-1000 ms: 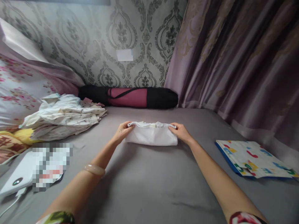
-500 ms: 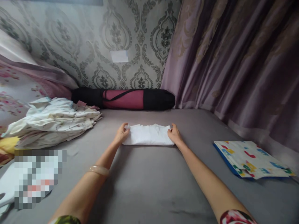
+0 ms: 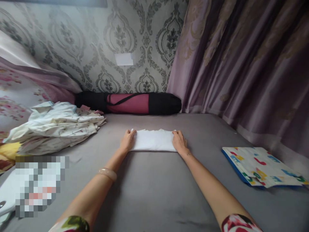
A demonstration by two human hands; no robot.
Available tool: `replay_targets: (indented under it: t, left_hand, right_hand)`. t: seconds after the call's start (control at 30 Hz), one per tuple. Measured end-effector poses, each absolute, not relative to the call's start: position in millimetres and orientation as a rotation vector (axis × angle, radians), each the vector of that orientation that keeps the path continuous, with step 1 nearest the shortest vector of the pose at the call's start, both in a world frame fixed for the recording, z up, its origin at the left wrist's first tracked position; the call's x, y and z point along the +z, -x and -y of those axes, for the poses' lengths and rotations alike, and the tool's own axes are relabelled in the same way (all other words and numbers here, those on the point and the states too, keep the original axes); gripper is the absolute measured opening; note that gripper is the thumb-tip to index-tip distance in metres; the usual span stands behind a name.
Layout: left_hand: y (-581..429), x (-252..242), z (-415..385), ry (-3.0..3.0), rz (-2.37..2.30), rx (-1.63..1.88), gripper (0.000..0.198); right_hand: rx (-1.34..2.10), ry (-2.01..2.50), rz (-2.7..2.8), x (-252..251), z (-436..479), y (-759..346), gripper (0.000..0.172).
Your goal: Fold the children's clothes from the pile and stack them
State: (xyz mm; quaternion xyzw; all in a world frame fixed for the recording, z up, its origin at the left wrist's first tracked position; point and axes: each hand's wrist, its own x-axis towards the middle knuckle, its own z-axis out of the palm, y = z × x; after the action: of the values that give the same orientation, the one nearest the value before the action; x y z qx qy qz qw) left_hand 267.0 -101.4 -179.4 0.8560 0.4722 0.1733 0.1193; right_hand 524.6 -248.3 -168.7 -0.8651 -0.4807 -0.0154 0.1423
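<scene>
A white cloth folded into a wide, flat strip (image 3: pixel 154 140) lies on the grey sheet (image 3: pixel 154 187) in front of me. At its left end my left hand (image 3: pixel 127 140) is closed, thumb near the upper corner. My right hand (image 3: pixel 179 141) grips the opposite end, its fingers curled over the edge. The fingertips are partly hidden by the cloth and the hands. A pale bangle (image 3: pixel 107 174) circles my left forearm.
Crumpled printed fabric (image 3: pixel 60 124) is heaped at the left, above a partly pixelated white item (image 3: pixel 16 187). A folded colourful cloth with a blue edge (image 3: pixel 260 164) lies at the right. A black and maroon long bag (image 3: pixel 130 103) rests along the wall beside purple curtains (image 3: pixel 217 58).
Both hands have come slightly inward over the ends of the white cloth, and their fingers have turned. The cloth stays in about the same place.
</scene>
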Motion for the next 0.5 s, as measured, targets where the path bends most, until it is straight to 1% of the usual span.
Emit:
replay_targets:
  t: [0.1, 0.2, 0.27, 0.33, 0.4, 0.5]
  left_hand:
    - [-267.9, -177.4, 100.1, -2.510, -1.424, 0.431, 0.039]
    - [-267.7, -170.8, 100.1, -2.563, -1.473, 0.395, 0.038]
    - [-269.7, -164.1, 104.7, -2.626, -1.519, 0.452, 0.038]
    - [-276.3, -157.3, 114.5, -2.698, -1.516, 0.532, 0.039]
    - [-287.7, -152.5, 128.6, -2.764, -1.408, 0.580, 0.042]
    - [-308.2, -151.4, 150.4, -2.855, -1.167, 0.544, 0.047]
  right_hand:
    - [-0.050, 2.516, 1.389, -168.4, 248.1, -527.4, 0.044]
    - [0.024, 2.514, 1.409, -163.3, 249.6, -531.1, 0.043]
    - [0.000, 2.506, 1.421, -158.2, 250.4, -528.8, 0.043]
    - [-0.116, 2.450, 1.468, -153.5, 249.7, -519.8, 0.045]
    - [-0.197, 2.331, 1.582, -150.7, 247.3, -504.4, 0.048]
    - [-0.116, 2.139, 1.811, -149.7, 241.9, -477.2, 0.054]
